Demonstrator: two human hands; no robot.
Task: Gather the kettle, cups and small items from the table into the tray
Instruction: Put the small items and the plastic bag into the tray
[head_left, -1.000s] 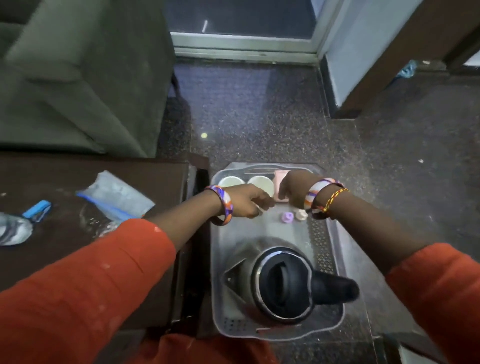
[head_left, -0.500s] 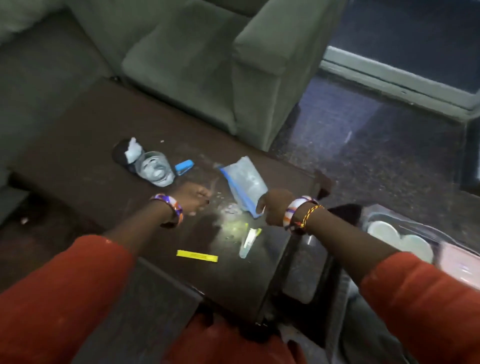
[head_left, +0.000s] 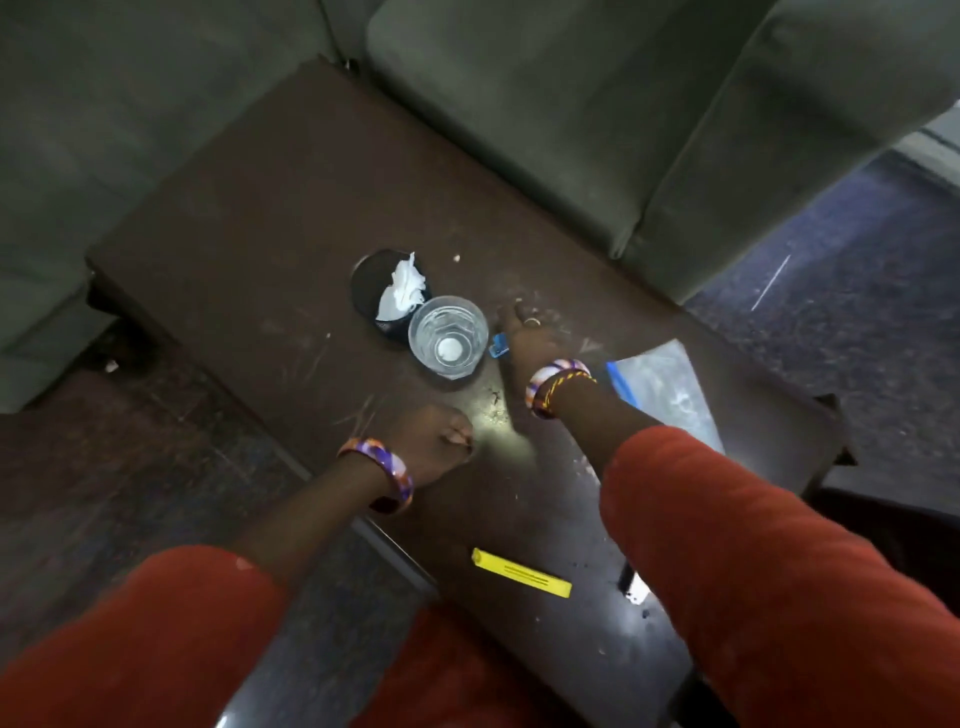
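Note:
A clear drinking glass (head_left: 448, 336) stands upright on the dark brown table (head_left: 249, 218). Just behind it is a black cup (head_left: 370, 283) with a crumpled white tissue (head_left: 402, 288) in it. My right hand (head_left: 525, 332) lies flat on the table right of the glass, fingers spread, over a small blue item (head_left: 497, 347) that peeks out beside the palm. My left hand (head_left: 434, 441) rests nearer to me with its fingers curled and nothing visible in them. The tray and the kettle are out of view.
A clear plastic bag with a blue strip (head_left: 667, 387) lies right of my right wrist. A yellow strip (head_left: 521, 573) sits near the table's front edge. A grey-green sofa (head_left: 597, 104) borders the table's far side. Crumbs and scratches mark the tabletop.
My view swung from the tray on the floor to the table. My right hand moved from the plastic bag over to the blue item beside the glass. My left hand drew back toward me.

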